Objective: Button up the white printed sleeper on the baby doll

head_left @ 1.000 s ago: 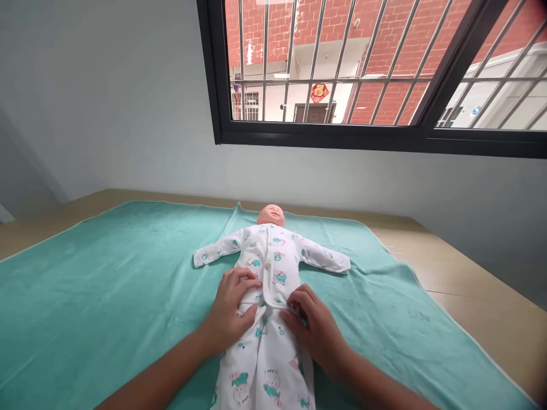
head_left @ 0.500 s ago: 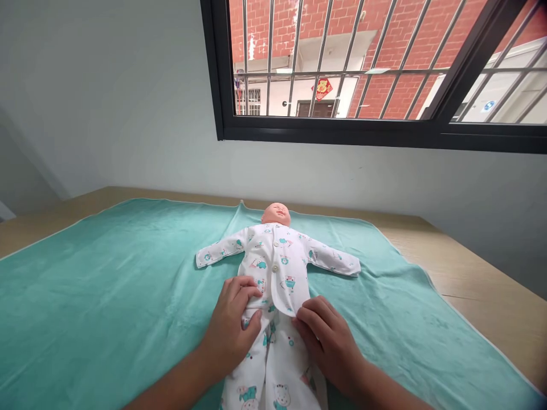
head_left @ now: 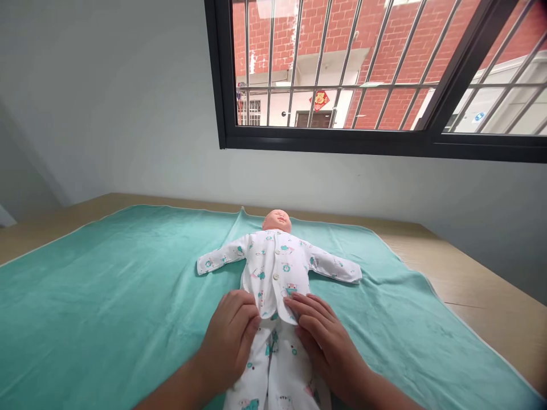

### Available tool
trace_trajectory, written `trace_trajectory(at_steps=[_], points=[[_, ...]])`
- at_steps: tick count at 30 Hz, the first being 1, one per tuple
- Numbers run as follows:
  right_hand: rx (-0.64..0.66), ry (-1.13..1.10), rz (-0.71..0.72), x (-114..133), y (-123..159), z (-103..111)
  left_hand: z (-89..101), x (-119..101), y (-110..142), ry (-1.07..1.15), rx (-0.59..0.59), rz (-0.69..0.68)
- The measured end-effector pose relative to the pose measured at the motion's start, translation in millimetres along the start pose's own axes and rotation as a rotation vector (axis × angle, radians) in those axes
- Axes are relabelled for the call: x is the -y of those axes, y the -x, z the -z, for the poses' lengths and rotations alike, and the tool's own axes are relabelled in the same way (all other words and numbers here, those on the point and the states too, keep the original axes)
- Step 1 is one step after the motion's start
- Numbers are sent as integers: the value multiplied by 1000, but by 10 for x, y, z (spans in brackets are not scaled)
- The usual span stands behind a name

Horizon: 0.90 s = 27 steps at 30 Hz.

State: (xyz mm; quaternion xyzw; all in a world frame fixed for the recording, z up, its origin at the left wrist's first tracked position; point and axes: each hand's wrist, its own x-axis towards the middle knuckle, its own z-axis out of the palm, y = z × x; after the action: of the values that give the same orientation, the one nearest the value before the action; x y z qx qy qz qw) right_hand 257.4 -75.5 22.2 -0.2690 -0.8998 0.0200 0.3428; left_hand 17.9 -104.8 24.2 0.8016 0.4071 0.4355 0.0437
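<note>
The doll [head_left: 277,221] lies on its back on a teal blanket [head_left: 128,296], which covers most of the wooden worktop [head_left: 478,296]. The head points toward the pale wall [head_left: 128,114]; both sleeves extend outward, angled slightly toward the person. The doll is dressed in a white printed shirt [head_left: 273,265] with a front opening and white printed trousers [head_left: 282,364]. Two buttons [head_left: 276,277] are visible along the opening; below the lower one, the rounded front edges part slightly above the trousers. The left hand [head_left: 233,333] is positioned at the left side of the shirt hem, fingers curled and thumb drawn up against them, pinching the hem edge. The right hand [head_left: 325,341] is positioned at the right side of the hem, with several fingers extended flat across the lower front panel and the thumb underneath; whether the thumb and index finger grip the fabric cannot be told. Above the worktop, a black window frame [head_left: 325,141] encloses metal bars [head_left: 299,87], with red brickwork [head_left: 387,62] outside.
</note>
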Motion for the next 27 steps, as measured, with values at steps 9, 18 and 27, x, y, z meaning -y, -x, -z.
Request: trace_trajectory(at_steps=[9,18,27], points=[[-121,-82,63,46,57,45,59,187,-20,63,-16,72],[-516,96,-732,-1184,272,408,666,1339,-274,-6,-127,1013],[-85,175,-1084,-1533,406,487,558,1692,-471,-288,220,992]])
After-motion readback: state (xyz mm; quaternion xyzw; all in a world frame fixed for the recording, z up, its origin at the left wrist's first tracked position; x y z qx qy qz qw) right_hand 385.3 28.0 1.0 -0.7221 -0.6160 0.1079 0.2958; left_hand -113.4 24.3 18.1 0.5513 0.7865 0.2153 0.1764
